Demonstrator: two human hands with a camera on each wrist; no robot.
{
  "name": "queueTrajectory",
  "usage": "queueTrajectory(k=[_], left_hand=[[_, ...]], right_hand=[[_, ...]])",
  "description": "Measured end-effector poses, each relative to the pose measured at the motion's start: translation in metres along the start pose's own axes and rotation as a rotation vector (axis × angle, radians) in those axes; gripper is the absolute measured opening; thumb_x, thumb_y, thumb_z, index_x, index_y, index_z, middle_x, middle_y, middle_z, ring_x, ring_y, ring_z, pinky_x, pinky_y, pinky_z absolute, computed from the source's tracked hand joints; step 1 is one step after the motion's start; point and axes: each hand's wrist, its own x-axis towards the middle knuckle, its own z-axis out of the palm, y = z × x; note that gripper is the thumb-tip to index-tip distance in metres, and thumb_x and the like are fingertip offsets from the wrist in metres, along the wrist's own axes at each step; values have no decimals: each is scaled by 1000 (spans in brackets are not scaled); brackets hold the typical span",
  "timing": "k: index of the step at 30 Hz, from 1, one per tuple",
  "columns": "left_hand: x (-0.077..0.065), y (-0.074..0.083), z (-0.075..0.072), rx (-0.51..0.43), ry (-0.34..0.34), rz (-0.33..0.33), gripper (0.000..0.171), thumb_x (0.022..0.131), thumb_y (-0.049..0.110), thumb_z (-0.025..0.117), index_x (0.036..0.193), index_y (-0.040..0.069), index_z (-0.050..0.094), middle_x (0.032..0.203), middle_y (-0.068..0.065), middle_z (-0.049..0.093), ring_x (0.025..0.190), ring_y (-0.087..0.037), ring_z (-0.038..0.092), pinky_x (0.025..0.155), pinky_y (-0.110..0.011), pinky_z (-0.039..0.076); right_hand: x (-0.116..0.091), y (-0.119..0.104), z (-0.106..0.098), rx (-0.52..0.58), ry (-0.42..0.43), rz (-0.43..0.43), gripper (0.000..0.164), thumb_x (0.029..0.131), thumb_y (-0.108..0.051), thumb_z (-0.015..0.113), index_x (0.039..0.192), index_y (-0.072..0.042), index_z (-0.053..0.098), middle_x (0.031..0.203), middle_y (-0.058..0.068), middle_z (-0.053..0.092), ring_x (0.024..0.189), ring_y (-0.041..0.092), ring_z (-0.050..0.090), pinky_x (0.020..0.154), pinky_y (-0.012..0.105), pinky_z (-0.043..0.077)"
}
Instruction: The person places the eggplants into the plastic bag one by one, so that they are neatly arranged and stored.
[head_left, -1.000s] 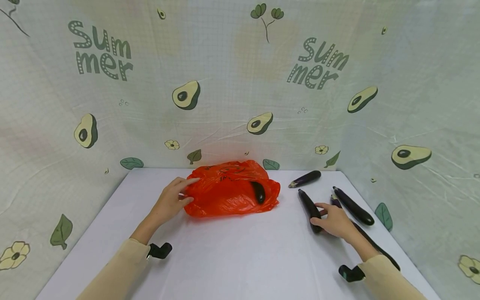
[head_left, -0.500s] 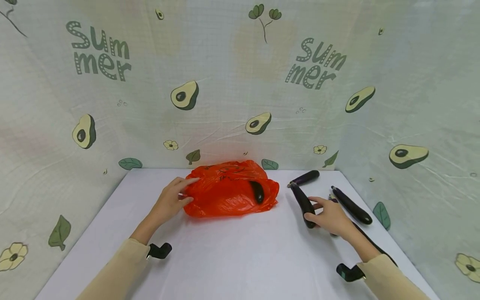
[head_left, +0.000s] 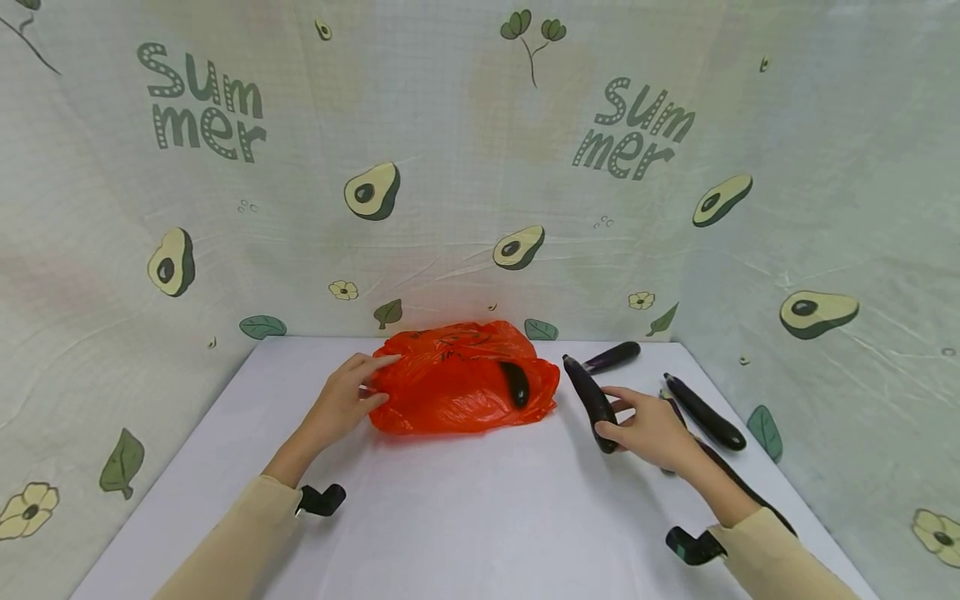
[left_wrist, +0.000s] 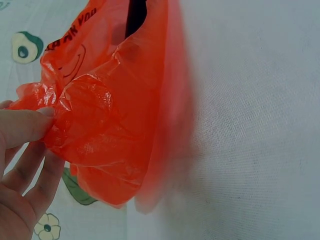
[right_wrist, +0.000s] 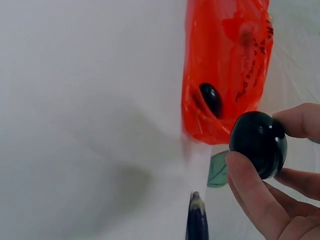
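Note:
My left hand (head_left: 341, 404) pinches the left end of a red plastic bag (head_left: 457, 408); in the left wrist view the thumb (left_wrist: 30, 125) lies on the film with fingers behind it. Through the bag's mouth shows a dark eggplant (head_left: 516, 383). Right of the bag, my right hand (head_left: 648, 429) grips another eggplant (head_left: 585, 396) near its rounded end, its stem end pointing up and left toward the bag. That rounded end (right_wrist: 257, 145) faces the camera in the right wrist view, between thumb and fingers.
An eggplant (head_left: 615, 356) lies at the back, behind the held one. Another eggplant (head_left: 708, 415) lies along the table's right side. Beside it, a dark, long shape (head_left: 742, 483) is partly hidden by the right forearm. A printed cloth (head_left: 450, 125) stands around the table (head_left: 480, 517).
My right hand has raised the eggplant and carried it left, toward the bag. The left hand and the bag have stayed in place.

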Motion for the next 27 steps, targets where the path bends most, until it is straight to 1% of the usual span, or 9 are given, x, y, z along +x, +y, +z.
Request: queueTrajectory(k=[7,13,20,27], left_hand=[[0,0,1,4,16,2,69,90,-4,81,151,22,60,123,-8,60,113,-29,65,90,-43,65],[0,0,1,14,22,-1,69,90,-4,81,152,22,60,125,-8,60,114,-28,65,90,-43,65],[0,2,0,7,11,-8,70,91,-4,80,152,23,59,128,-9,60,115,-29,65,91,-45,64],[1,1,1,11,20,-9,69,91,-3,81,151,23,60,128,-8,60,115,-28,65,91,-44,64]], right_hand=[[0,-10,2,15,-10,-16,70,91,-26,84,152,-6,55,125,24,70,78,16,72,68,35,63],[0,-18,5,59,-32,-11,70,92,-24,84,153,-8,55,125,21,70,77,17,72,70,36,63],[1,-27,11,81,-45,-74,67,92,-20,83,151,-4,55,120,19,72,74,16,72,69,36,63],[1,-36,17,99,-48,-83,66,92,-19,83,151,-5,56,119,18,73,72,16,71,68,35,63]])
